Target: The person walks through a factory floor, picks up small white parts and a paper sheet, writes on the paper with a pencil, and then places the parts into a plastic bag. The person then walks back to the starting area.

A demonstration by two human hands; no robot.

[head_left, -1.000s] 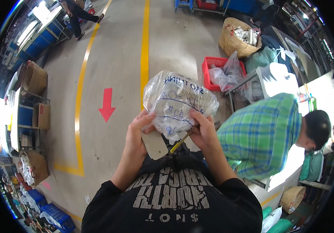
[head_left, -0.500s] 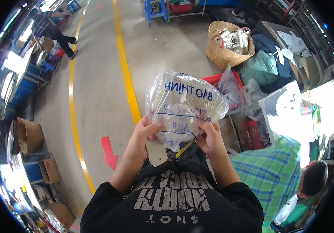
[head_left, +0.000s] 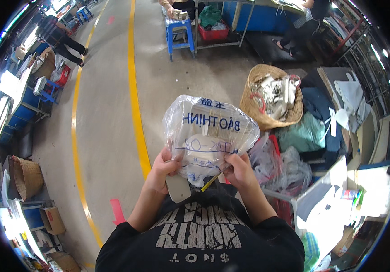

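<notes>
A clear plastic bag with blue printing and handwriting hangs between my hands in front of my chest. Pale pieces show through the film; their kind is hard to make out. My left hand grips the bag's left lower edge. Beside that hand's palm a flat beige piece with rounded corners sticks out downward. My right hand pinches the bag's right lower edge between thumb and fingers. A thin yellow stick-like thing, perhaps a pen, points down next to the right hand.
A wicker basket of white pieces stands ahead right, beside a green bag and clear bags. A blue stool is ahead. One person stands far left, others work ahead. Yellow lines mark the floor; tables run along the left.
My view has shifted forward: the blue stool and people ahead show more, and the person in green plaid has nearly left at lower right. Both hands keep hold of the bag, now lower in view.
</notes>
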